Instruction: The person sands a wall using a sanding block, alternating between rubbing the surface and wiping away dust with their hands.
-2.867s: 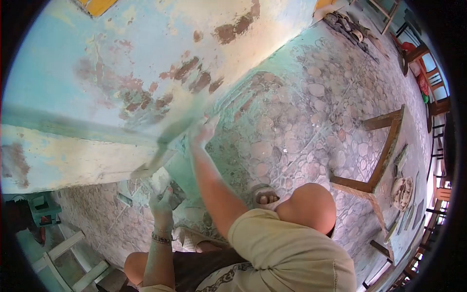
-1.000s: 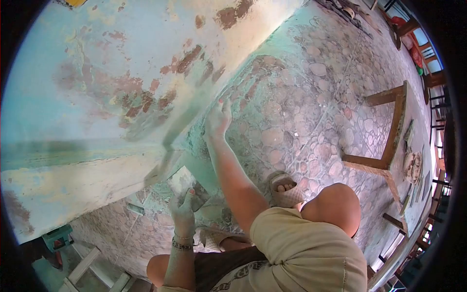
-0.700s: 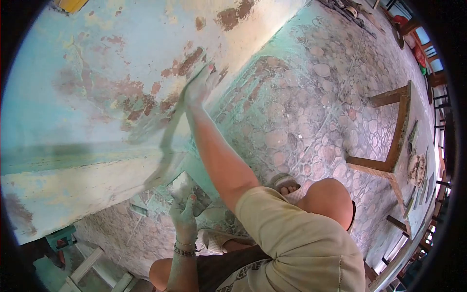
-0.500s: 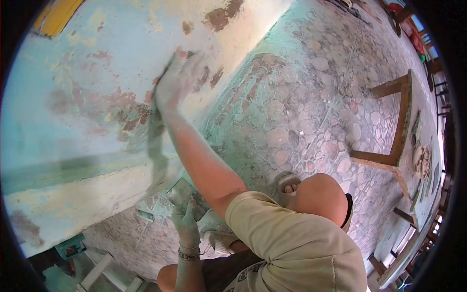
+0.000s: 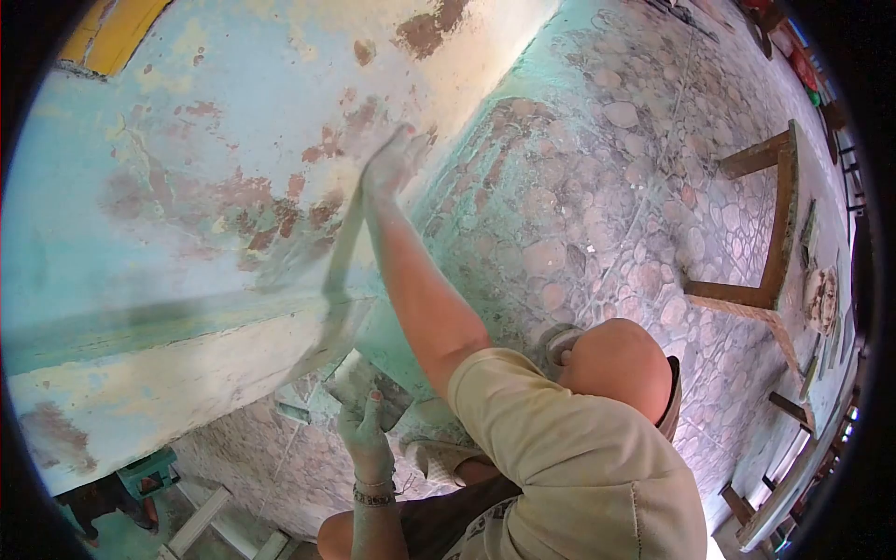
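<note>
My right hand (image 5: pixel 392 166) is pressed against the painted wall (image 5: pixel 233 103), near its lower edge beside the stone floor. Its fingers are smeared by motion, and I cannot see whether anything lies under the palm. The wall is pale blue and cream, with brown patches (image 5: pixel 266 210) where paint has come off. Lower down, my left hand (image 5: pixel 366 437), dusty and with a bracelet on the wrist, is closed on a flat grey rectangular plate (image 5: pixel 381 390). Its thumb lies over the plate's near side.
Pebbled stone floor (image 5: pixel 560 215) runs along the wall. A wooden table or bench frame (image 5: pixel 775 224) stands at the right, with a few items on its top. A yellow panel (image 5: pixel 117 37) is at upper left. A green box-like object (image 5: pixel 149 474) sits at lower left near pale wooden bars (image 5: pixel 201 523).
My right hand has slid across the wall to the right and down, towards its lower edge. My left hand and the plate sit slightly further right in view, which has shifted a little.
</note>
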Demonstrator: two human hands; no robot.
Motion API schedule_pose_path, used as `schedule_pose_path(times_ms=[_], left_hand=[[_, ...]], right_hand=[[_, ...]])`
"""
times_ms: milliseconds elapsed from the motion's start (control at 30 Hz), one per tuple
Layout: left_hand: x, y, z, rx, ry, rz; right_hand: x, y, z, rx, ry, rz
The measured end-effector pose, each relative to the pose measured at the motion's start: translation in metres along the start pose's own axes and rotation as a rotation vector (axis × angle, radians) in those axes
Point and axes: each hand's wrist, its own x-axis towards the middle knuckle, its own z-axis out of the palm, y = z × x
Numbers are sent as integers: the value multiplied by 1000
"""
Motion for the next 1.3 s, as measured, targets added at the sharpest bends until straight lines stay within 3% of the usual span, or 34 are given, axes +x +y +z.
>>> schedule_pose_path(times_ms=[67, 133, 233, 333, 400, 467, 567, 667, 767, 900, 967, 1167, 1300], left_hand=[[0, 4, 5, -32, -1, -22], [-2, 3, 4, -49, -15, -31], [4, -3, 0, -63, -58, -16], [7, -6, -4, -60, -61, -19], [7, -6, -4, -42, -25, -4], [7, -8, -7, -47, 12, 16], [7, -5, -7, -46, 45, 55], [8, -7, -12, -40, 25, 30], [8, -3, -13, -59, 23, 25], [0, 7, -12, -60, 3, 4], [-5, 4, -13, -111, 38, -1], [-8, 21, -7, -102, 96, 16], [0, 21, -6, -94, 34, 4]], right_hand=[[-22, -32, 8, -131, -36, -69], [-49, -56, 12, -92, -89, -316], [-80, -57, 0, -81, -172, -747], [-57, -12, -18, -69, -281, -848], [-41, 30, -3, -152, -81, -303], [-26, 19, -12, -19, -131, -64], [-49, -27, 0, -47, -120, -107], [-94, -32, 0, -71, -152, -609], [-104, 18, -39, -223, -392, -805], [-48, 118, -106, -579, -200, -535], [-5, 151, -134, -773, -129, -607], [55, 156, -133, -1032, -467, -911], [2, 175, -144, -979, -720, -898]])
